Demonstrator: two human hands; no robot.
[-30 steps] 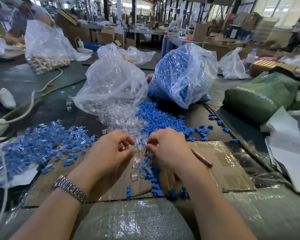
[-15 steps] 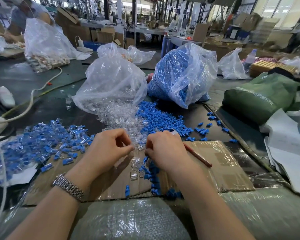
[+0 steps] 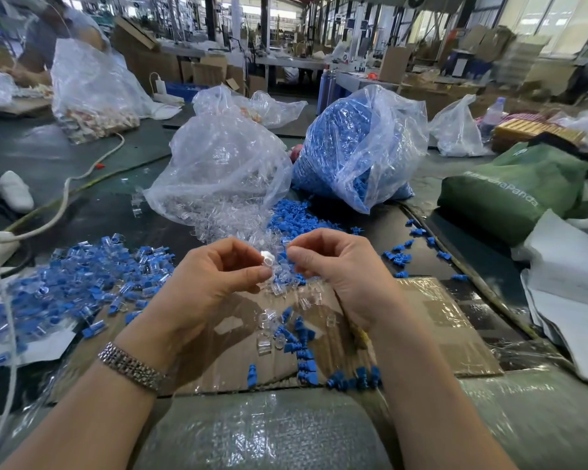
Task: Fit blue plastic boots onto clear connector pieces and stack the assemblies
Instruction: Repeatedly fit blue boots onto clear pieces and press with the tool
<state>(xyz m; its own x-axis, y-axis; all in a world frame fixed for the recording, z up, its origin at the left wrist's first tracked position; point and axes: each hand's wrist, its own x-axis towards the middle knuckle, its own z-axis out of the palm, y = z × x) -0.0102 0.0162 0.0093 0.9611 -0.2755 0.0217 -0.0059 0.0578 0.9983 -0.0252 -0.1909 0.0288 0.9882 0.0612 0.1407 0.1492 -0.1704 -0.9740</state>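
Fingers (image 3: 258, 266) of the left hand (image 3: 214, 286) pinch 1 clear connector piece (image 3: 267, 258); right hand (image 3: 340, 269) fingers curl together, contents indiscernible. Both hover above the cardboard sheet (image 3: 431, 327) on the bench (image 3: 92, 218). Behind: 1 bag of clear connectors (image 3: 218, 171), 1 bag of blue boots (image 3: 357, 147). Left: 1 pile of finished assemblies (image 3: 65, 286).

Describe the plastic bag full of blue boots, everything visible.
The bag of blue boots is thin, clear, crumpled plastic, bulging with small blue boots. It stands on the dark table behind both hands, right of the bag of clear pieces and about touching it. Its mouth gapes low at the front, where loose boots lie.
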